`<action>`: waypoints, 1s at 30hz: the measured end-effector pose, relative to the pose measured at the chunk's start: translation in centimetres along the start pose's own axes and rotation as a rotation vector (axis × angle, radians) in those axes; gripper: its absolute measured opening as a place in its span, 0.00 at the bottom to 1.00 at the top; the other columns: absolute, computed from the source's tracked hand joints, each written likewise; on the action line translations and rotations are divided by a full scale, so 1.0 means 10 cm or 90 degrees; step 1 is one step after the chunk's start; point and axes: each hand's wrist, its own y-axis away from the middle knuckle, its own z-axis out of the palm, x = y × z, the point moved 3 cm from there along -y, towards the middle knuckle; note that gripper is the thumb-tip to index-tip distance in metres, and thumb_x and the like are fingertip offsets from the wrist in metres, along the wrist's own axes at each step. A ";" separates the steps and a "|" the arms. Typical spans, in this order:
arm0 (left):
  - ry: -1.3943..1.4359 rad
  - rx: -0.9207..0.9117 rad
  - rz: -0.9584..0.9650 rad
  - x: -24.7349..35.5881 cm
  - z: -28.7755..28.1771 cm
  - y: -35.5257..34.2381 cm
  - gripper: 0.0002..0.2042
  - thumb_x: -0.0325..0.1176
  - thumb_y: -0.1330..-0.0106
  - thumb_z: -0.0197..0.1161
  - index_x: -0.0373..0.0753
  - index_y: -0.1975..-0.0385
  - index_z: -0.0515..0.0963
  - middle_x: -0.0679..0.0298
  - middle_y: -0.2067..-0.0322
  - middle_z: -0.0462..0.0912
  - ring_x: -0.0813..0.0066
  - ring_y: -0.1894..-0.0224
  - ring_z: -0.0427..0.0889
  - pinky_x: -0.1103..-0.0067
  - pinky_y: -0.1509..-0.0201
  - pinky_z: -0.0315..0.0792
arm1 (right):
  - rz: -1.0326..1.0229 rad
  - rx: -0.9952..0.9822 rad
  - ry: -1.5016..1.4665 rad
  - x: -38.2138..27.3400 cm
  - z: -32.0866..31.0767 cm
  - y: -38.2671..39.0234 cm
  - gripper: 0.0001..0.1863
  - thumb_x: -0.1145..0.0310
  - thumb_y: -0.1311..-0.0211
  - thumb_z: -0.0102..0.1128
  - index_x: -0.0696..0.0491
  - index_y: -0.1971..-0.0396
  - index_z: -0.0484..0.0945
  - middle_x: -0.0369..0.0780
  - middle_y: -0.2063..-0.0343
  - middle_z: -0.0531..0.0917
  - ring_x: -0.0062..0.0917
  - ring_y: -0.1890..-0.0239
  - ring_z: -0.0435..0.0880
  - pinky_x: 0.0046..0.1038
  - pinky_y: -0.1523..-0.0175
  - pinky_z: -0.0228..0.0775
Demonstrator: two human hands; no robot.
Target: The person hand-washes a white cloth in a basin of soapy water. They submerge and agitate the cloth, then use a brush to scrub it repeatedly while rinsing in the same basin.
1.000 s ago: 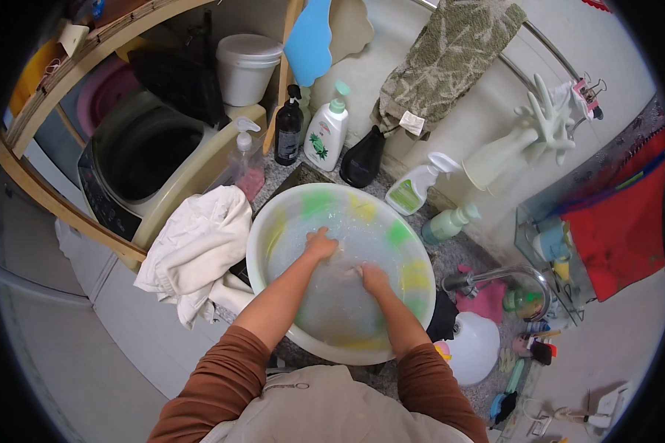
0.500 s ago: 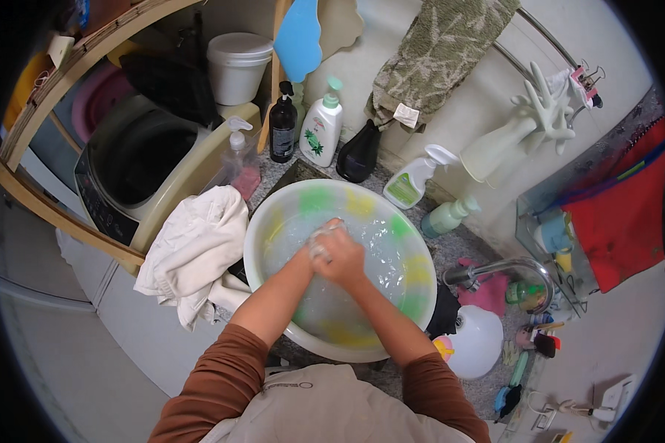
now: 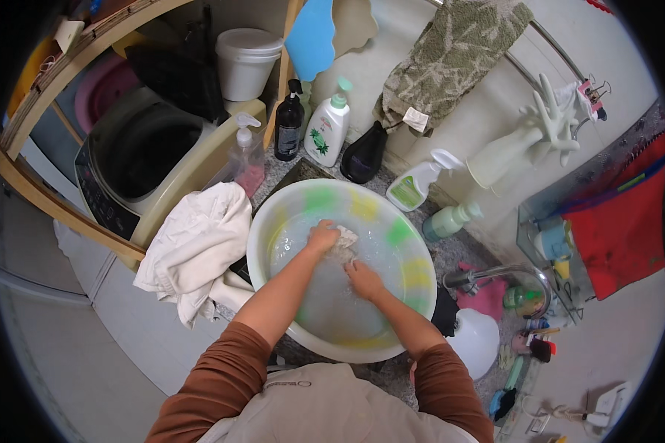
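A white plastic basin [image 3: 258, 273] with green and yellow patches holds cloudy water. My left hand [image 3: 322, 238] is closed on a small pale wet cloth [image 3: 345, 244] in the middle of the basin, just above the water. Lower and to the right, my right hand [image 3: 362, 277] has its fingers curled onto the lower end of that cloth, partly at the water's surface. The cloth hangs between the two hands, and part of it is hard to make out in the water.
A bunched white garment [image 3: 188, 244] lies left of the basin, beside a top-loading washing machine [image 3: 107, 199]. Pump and spray bottles [image 3: 326, 129] line the back of the counter. A faucet [image 3: 510, 273] stands at the right. Rubber gloves [image 3: 513, 140] and a towel [image 3: 451, 66] hang on the wall.
Half a second ago my hands were pressed together around the cloth; now they are apart, the right one moved down, the left one up, with the cloth showing between them.
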 end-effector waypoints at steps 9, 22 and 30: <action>0.255 -0.179 -0.270 0.15 0.00 0.27 0.25 0.50 0.40 0.51 0.45 0.45 0.63 0.55 0.48 0.66 0.58 0.47 0.67 0.65 0.49 0.68 | 0.046 0.222 -0.351 -0.32 -0.91 -0.30 0.17 0.72 0.60 0.58 0.50 0.63 0.77 0.43 0.63 0.76 0.35 0.59 0.76 0.30 0.54 0.68; 0.611 -0.418 -0.057 0.50 0.30 0.45 0.11 0.43 0.39 0.54 0.43 0.67 0.73 0.64 0.71 0.76 0.71 0.71 0.77 0.73 0.68 0.73 | 0.025 0.624 -0.292 -0.59 -1.37 -0.36 0.07 0.67 0.59 0.53 0.52 0.77 0.74 0.44 0.79 0.77 0.43 0.77 0.76 0.40 0.74 0.67; 0.110 -0.139 0.020 0.50 -0.05 0.48 0.16 0.36 0.45 0.56 0.40 0.57 0.71 0.57 0.62 0.71 0.64 0.63 0.76 0.71 0.60 0.72 | 0.261 0.351 -0.233 0.23 -0.47 -0.16 0.15 0.65 0.49 0.49 0.53 0.61 0.69 0.51 0.65 0.77 0.45 0.62 0.76 0.42 0.58 0.67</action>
